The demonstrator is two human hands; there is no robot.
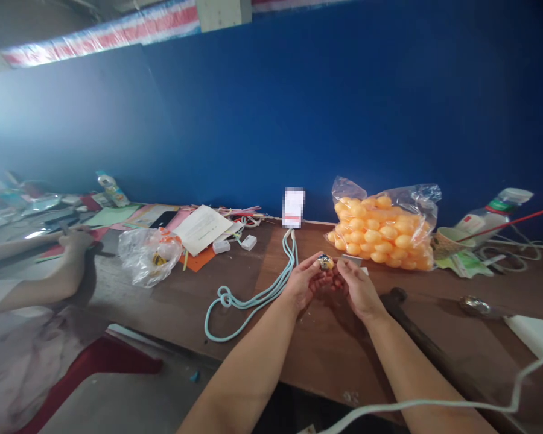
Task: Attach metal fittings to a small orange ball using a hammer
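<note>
My left hand is closed, thumb on top, around a small shiny round object with silver and gold-orange patches. I cannot make out its exact kind. Right beside it, my right hand has its fingers curled in and pressed together. Whatever those fingers hold, if anything, is hidden. A small grey flat piece shows just behind the right fingertips; whether it is touched I cannot tell. Beyond both hands sits a clear plastic bag of orange balls. A light-blue cord lies looped to the left of my left forearm.
A badge card leans against the blue wall. Papers, a crumpled clear bag and white blocks lie left. At right are a dark stick, a shiny-ended tool and a bottle. Another person's arm rests at far left.
</note>
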